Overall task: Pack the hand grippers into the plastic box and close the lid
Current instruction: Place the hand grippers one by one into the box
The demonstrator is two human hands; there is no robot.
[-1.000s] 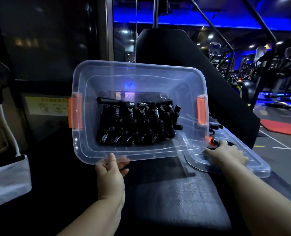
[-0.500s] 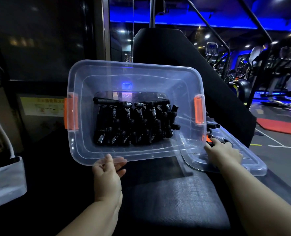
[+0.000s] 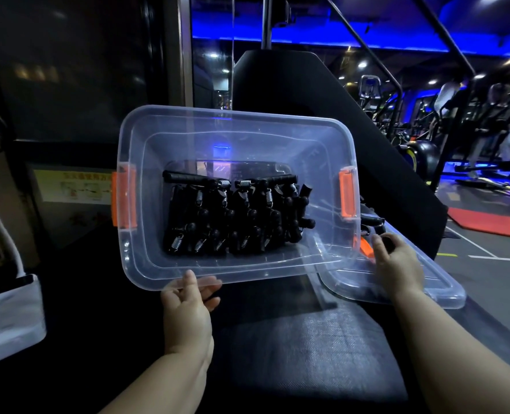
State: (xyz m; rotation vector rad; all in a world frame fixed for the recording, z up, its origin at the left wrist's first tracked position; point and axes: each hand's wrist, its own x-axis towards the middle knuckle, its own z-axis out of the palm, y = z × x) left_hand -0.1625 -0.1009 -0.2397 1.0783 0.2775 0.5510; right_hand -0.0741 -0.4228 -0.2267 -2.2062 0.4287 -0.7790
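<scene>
Plastic box (image 3: 236, 113) is see-through with 2 orange latches (image 3: 347, 194), tipped up so the opening faces the camera. The black hand grippers (image 3: 233, 216) sit bunched together against its bottom. Left hand (image 3: 188, 318) grips the near rim, thumb on top, fingers behind the plastic. Lid (image 3: 421, 291) lies flat on the dark bench pad (image 3: 307, 354), partly under the box's right corner. Right hand (image 3: 397, 264) is over on the lid, fingers curled round the black handle of 1 loose gripper (image 3: 373, 221) lying there.
</scene>
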